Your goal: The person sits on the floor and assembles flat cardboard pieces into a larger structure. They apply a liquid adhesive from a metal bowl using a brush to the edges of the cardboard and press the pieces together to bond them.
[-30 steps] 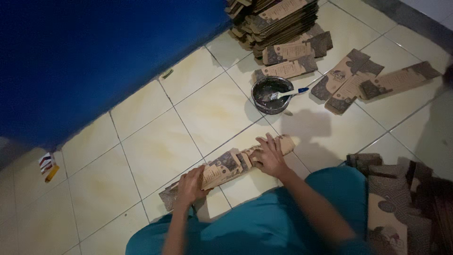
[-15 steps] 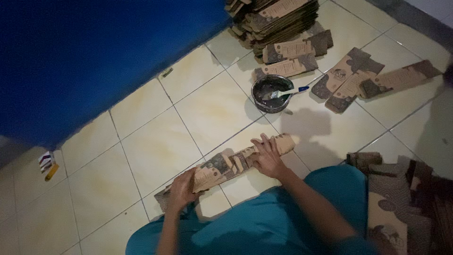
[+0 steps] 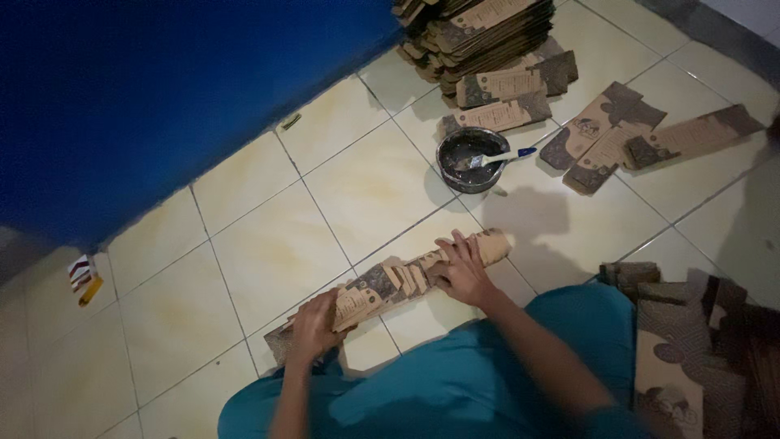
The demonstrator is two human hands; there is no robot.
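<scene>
Left to right, near edge of the floor (image 3: 244,268):

Far left, a small red-and-yellow packet (image 3: 84,276) lies by the blue wall (image 3: 162,89), well apart from me. No change there.

My left hand (image 3: 315,327) now sits on the near-left end of the cardboard strip stack (image 3: 390,284). A second ago it was flatter and further out along the stack; now it has pulled in, fingers curled over the edge, gripping the left end. The left end has also slid slightly toward me.

The stack lies diagonally on the tile, near-left to far-right, just in front of my teal-clad knees (image 3: 455,382). The pieces are fanned, overlapping like shingles, and the fan looks tighter than it did a second ago.

My right hand (image 3: 465,270) presses on the far-right part, fingers spread flat, open, not clamped round anything. Position roughly unchanged, so it acts as the anchor while the left one squeezes in.

My read: the fan is being squared up between both hands.

Further right and far: dark bowl (image 3: 471,158) with a white-and-blue brush (image 3: 497,157) resting in it, untouched. Beyond it a tall pile of flat cartons (image 3: 479,32), loose flat ones (image 3: 642,142) on the right, more stacked at near right (image 3: 691,341).
</scene>
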